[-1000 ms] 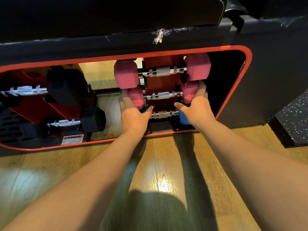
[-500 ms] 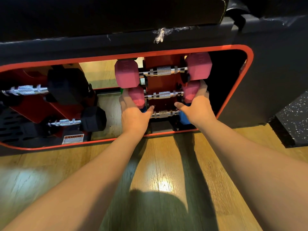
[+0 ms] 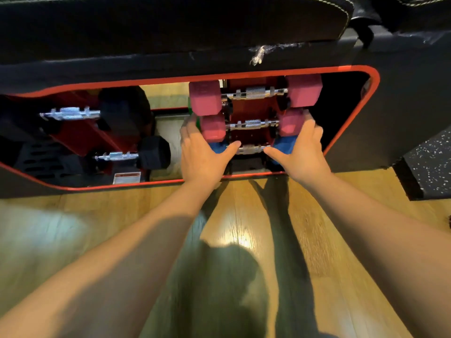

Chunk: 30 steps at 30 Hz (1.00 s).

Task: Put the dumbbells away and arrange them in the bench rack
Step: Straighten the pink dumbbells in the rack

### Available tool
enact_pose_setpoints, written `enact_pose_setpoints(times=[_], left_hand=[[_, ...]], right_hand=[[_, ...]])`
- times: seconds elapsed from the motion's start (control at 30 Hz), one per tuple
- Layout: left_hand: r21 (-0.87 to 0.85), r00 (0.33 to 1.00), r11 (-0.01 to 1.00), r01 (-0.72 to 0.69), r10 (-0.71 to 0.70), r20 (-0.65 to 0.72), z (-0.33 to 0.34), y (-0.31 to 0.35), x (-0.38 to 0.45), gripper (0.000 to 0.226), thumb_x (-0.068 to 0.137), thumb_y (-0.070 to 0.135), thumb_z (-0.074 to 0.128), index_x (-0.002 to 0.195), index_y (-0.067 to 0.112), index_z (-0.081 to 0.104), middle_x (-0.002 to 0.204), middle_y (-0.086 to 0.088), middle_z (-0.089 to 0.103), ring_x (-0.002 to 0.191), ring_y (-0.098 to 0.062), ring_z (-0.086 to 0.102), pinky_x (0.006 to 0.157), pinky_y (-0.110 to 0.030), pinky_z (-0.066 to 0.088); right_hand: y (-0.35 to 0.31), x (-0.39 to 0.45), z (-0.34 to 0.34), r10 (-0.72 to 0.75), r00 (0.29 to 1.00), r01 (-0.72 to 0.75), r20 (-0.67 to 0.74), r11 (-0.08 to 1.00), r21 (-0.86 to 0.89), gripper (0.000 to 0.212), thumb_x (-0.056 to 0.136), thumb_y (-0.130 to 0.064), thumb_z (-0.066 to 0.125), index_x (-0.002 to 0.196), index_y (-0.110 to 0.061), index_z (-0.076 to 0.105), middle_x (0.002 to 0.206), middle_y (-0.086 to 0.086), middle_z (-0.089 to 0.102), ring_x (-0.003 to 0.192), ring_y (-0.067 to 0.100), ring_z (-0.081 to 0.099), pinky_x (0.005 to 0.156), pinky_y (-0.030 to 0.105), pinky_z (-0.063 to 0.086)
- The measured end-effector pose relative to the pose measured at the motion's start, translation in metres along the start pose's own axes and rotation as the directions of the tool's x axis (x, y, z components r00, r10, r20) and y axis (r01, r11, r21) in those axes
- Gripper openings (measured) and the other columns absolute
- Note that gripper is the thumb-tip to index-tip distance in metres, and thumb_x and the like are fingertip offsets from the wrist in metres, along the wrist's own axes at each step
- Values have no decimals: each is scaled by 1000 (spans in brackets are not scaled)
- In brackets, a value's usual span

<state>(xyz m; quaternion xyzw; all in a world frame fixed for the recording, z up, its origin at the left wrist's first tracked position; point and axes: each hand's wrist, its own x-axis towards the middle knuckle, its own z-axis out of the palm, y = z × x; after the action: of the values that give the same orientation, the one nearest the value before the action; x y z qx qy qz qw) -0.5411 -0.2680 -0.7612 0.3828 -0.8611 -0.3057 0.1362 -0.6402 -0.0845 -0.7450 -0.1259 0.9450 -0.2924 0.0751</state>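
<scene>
Head view: the left hand (image 3: 202,154) and right hand (image 3: 302,154) each clasp one end of the blue dumbbell (image 3: 251,149), thumbs hooked in onto its ridged chrome handle. The fingers reach up past the heads, and their tips are blurred and partly hidden. That dumbbell sits lowest on the red metal stand (image 3: 251,108) inside the bench rack (image 3: 317,70), its matte blue heads mostly covered by the palms. Just above it lies a small pink dumbbell (image 3: 252,123), and above that a large pink dumbbell (image 3: 255,92). Both have blocky, faceted heads with a dull rubbery coat. To the left, two black dumbbells (image 3: 70,112) (image 3: 117,156) are half lost in shadow, and the frame's dark panel cuts off their far ends. A small warning label (image 3: 127,178) is too smeared to read. The rack opening is rounded and edged in glossy red. Below it the wood floor (image 3: 244,215) is shiny, and a speckled mat (image 3: 432,167) sits at the right.
</scene>
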Motion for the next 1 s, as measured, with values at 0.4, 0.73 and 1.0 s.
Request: enact_pose_setpoints(times=[0.4,0.73,1.0], left_hand=[[-188,957,982,-1,56,286,-304,61,-74,64,81,51,64,134,16,55,148,-6,43,137,-16,40,111,-30,34],[-72,980,997,18,-4,200,-614,114,-108,72,82,56,62,144,24,44,158,6,33,148,-13,22,119,-32,19],[-33,971,999,-13,20,240,-746,62,-86,83,77,72,51,146,29,41,161,7,26,151,-11,14,120,-40,24]], right_hand=[[-204,-132,-200,-85,942,119,323,989,-88,77,90,-45,68,150,-15,31,155,12,25,141,35,30,113,49,33],[-441,-208,-341,-294,860,336,417,941,-29,72,91,-46,66,149,-19,35,157,9,26,144,29,27,114,44,32],[-570,-244,-317,-361,855,390,372,921,-3,68,93,-54,58,148,-23,35,156,2,27,142,25,29,111,43,33]])
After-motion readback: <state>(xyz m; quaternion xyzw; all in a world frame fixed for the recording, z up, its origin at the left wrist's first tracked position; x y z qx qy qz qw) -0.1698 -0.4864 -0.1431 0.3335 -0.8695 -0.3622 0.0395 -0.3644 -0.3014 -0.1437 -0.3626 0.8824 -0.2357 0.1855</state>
